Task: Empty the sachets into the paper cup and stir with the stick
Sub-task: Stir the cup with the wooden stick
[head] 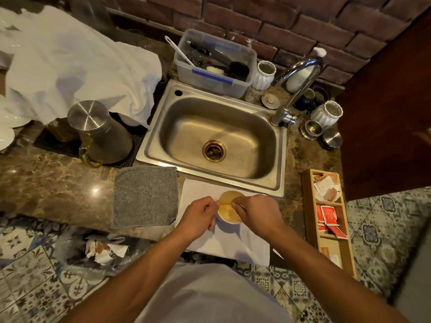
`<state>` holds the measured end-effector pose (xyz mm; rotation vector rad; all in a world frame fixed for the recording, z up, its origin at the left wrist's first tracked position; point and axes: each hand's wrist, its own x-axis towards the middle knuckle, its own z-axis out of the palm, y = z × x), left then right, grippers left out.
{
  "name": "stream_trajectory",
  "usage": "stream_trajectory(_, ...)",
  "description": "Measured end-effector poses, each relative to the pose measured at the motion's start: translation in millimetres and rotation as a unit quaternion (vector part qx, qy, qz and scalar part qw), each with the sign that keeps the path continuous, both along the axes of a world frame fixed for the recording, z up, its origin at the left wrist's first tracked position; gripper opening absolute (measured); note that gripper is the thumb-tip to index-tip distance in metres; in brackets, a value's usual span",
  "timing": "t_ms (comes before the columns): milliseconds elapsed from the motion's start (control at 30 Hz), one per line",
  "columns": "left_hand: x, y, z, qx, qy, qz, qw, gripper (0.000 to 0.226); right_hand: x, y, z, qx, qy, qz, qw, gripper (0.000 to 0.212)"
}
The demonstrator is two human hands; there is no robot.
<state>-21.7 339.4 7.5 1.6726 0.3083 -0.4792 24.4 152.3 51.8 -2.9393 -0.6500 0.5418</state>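
Pinching a pale sachet (225, 207) between them, the left hand (198, 217) and right hand (258, 214) meet directly over the cup (229, 207), fingers closed narrow on the sachet's two ends. The sachet sits across the cup mouth, just above the rim. Whether it is torn cannot be told. The cup stands on a white cloth (233, 243) at the counter edge, just in front of the sink (214, 138). A wooden rack (326, 217) holding more sachets lies to the right, well apart.
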Motion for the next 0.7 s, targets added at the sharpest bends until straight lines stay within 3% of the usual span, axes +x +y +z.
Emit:
stream_trajectory(300, 0.5, 2.3, 7.7, -0.053, 0.028, 0.022, 0.998, 0.037, -7.3, 1.7, -2.3, -0.022, -0.040, -0.012, 0.999, 0.045)
stream_trajectory(467, 0.5, -0.3, 6.5, -0.072, 0.034, 0.033, 0.996, 0.035, -9.0, -12.0, 5.4, -0.049, -0.022, 0.001, 0.999, 0.041)
stream_trajectory(700, -1.6, -0.5, 0.6, -0.082, 0.034, 0.030, 0.996, 0.036, -7.7, 4.3, 1.6, -0.010, 0.010, 0.000, 1.000, 0.037)
